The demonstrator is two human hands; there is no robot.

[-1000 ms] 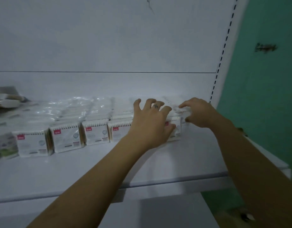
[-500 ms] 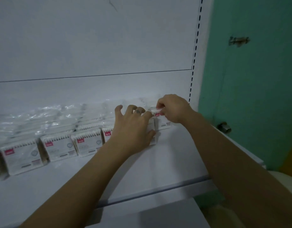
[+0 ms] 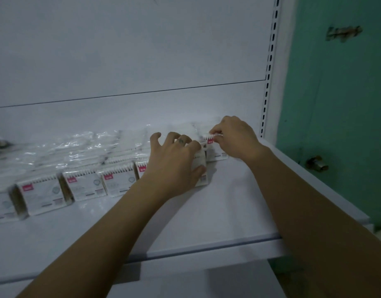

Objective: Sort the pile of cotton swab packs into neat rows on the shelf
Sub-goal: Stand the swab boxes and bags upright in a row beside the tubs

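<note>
Squaring the right end of the front row of cotton swab packs [image 3: 82,186] on the shelf [image 3: 206,211]. Left hand [image 3: 174,162]: fingers splayed over the end pack [image 3: 201,180], thumb on its face, likely bracing it. Right hand [image 3: 236,138]: wrist low, fingertips pinching the top edge of the rear pack [image 3: 215,151] just behind.

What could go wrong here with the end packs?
1. The right hand pinches the end pack only by its top edge, so it may tip or twist out of line.
2. The left hand grips the second pack; a shove could skew the row.
3. The loose packs behind may stop the row from sitting straight.
</note>
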